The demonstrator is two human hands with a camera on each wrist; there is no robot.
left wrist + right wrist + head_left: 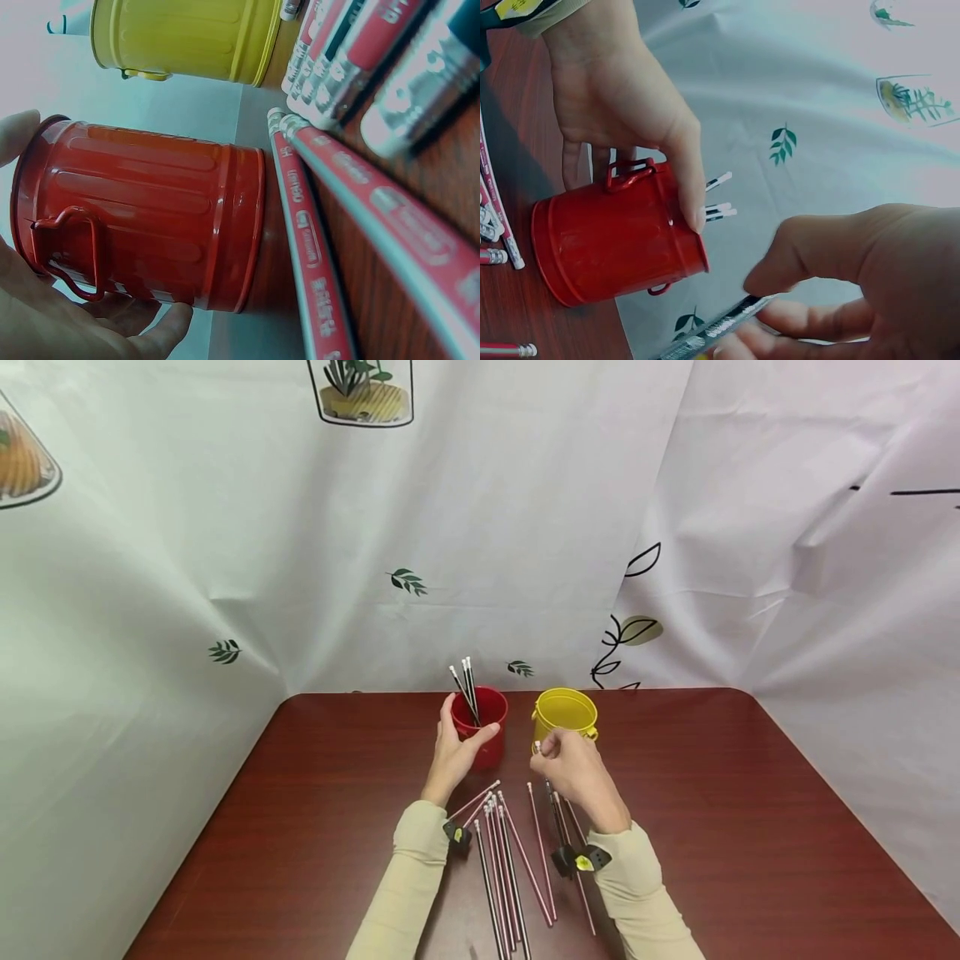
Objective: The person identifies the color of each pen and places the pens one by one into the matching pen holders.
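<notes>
My left hand (pixel 453 758) grips the small red metal bucket (pixel 491 750) by its rim and side, the thumb over the near edge. Several black pencils (pixel 468 681) with white eraser tips stand leaning inside that bucket. A black pencil (pixel 724 328) is pinched between the thumb and fingers of my right hand (pixel 579 772), just in front of the yellow bucket (pixel 565 692). In the right wrist view, this pencil slants below the red bucket's mouth, apart from it. Part of it is hidden by the fingers.
Several red pencils (pixel 538 852) and black pencils (pixel 487 885) lie loosely on the brown table (pixel 315 827), between and under my forearms. The yellow bucket stands right of the red one near the table's back edge. Behind it hangs a white printed cloth (pixel 525 527).
</notes>
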